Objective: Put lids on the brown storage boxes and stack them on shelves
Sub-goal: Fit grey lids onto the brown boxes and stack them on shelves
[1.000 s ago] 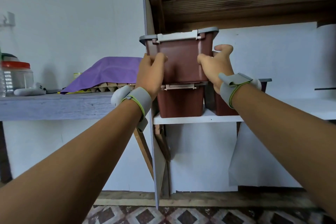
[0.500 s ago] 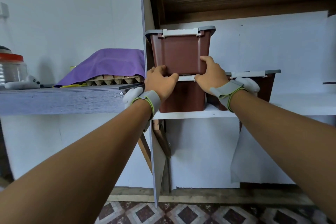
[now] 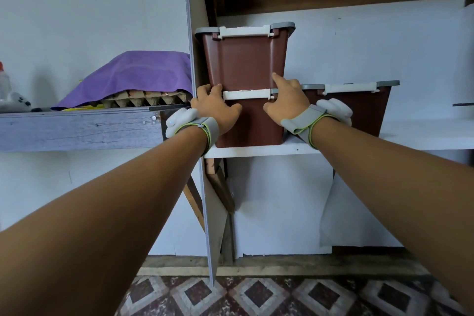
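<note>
Head view: top box [image 3: 246, 59] is on the stack, just above both sets of fingers!
Left hand [image 3: 215, 108] curls round the lower box [image 3: 251, 123] at its lid corner. Right hand [image 3: 287, 102] does likewise, forefinger up against the top box. Third box [image 3: 366, 110] is just past the right fingers. Three boxes, three lids [image 3: 245, 31] on, all on the shelf [image 3: 256, 152]. Only letting go looks left.

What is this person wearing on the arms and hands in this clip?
No sleeves and no gloves: left hand and right hand are bare. Each wrist carries a grey fabric strap with yellow-green edging, left strap and right strap, each with a rounded white pod, left pod and right pod.
</note>
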